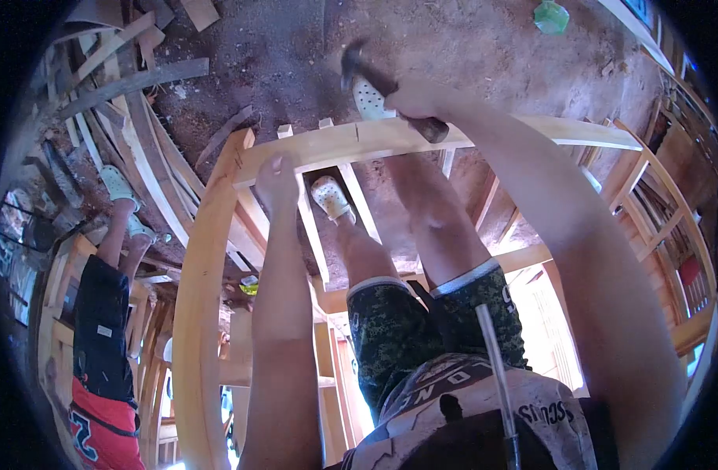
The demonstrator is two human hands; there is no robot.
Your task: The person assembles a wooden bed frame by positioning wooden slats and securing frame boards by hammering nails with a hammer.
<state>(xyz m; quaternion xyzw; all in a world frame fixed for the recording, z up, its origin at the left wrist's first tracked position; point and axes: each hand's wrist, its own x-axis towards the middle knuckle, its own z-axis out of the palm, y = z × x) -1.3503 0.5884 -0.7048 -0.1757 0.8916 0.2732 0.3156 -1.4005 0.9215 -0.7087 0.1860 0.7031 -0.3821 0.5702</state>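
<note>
A hammer [432,128] is gripped by its handle in my right hand [418,100], its dark head up and to the left, above the dirt floor in view. Below that hand runs a pale wooden rail [351,139], joined at its left end to a long upright board [202,305]. My left hand [277,178] is closed at the rail's left part, thumb up against its edge; whether it pinches something small there cannot be made out. Thin slats [312,227] extend from the rail toward my legs.
Another person [104,337] in a red and black outfit stands at the left. Loose boards [132,86] lie in a pile at the upper left. Wooden frames [649,196] stand at the right. A green object [550,16] lies on the dirt floor [469,47].
</note>
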